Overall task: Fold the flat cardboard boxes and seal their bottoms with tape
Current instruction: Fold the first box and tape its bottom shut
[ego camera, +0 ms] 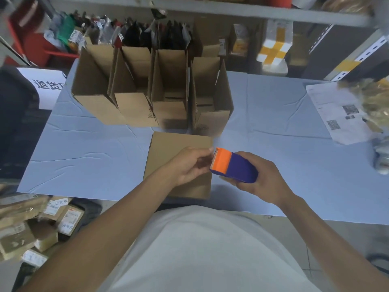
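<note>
— Cardboard box [168, 148], where does it sit?
— On the pale blue surface [84, 161], right before the person, its brown face up. Both hands hover over its near right corner, so the box lies under them and reaches out toward ten o'clock from the left hand [189, 165].

— What are the hands doing?
— The right hand [259, 182] is wrapped round a tape dispenser [233, 165], purple body with an orange head, the toothed edge pointing toward nine o'clock. The left hand has its fingers curled in at that edge, thumb and fingertips close together as if pinching the tape end. The tape itself is too thin and blurred to make out, so I cannot tell whether it is really held.

— Anything else on the surface?
— A row of open boxes [151, 91] stands upright at twelve o'clock from the hands, just behind the near one. At two o'clock, well apart, lies a printed sheet [336, 114].

— What is hidden?
— The near box's closest edge is covered by the left forearm, and the seam on its face cannot be seen. The shelves behind are blurred clutter.
</note>
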Available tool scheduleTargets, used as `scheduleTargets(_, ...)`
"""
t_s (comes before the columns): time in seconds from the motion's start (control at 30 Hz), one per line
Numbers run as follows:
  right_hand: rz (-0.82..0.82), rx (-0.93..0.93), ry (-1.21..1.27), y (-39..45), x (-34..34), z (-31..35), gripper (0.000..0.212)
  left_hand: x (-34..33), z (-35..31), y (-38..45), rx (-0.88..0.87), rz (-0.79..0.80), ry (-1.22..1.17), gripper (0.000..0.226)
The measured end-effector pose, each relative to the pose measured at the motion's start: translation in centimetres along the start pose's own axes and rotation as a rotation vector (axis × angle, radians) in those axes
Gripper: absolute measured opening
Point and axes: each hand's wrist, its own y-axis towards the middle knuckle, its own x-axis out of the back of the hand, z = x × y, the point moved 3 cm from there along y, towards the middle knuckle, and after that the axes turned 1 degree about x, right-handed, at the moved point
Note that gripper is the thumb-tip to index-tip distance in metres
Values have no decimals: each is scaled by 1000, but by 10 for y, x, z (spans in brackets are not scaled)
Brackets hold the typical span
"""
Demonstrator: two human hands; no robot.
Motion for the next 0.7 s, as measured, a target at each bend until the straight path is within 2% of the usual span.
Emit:
scheduleTargets(0.03,-3,6,8,0,1,0,64,-1,-1,0,7,11,12,19)
scheduleTargets(0.13,3,38,19,4,2,-2,66,-2,0,0,22,7,79,46)
scheduleTargets(0.17,10,40,18,6,2,-3,66,-3,0,1,25,6,106,48)
scheduleTargets(0.33,46,43,-65,15,2,-10,68,-1,-4,1,37,-4,234,24)
scheduleTargets(0.6,125,76,-173,28,0,-14,62,6,-5,7,-88,-237,507,33)
scheduleTargets(0.7,200,89,-155,27,2,-19,60,6,-1,6,-110,-265,576,26)
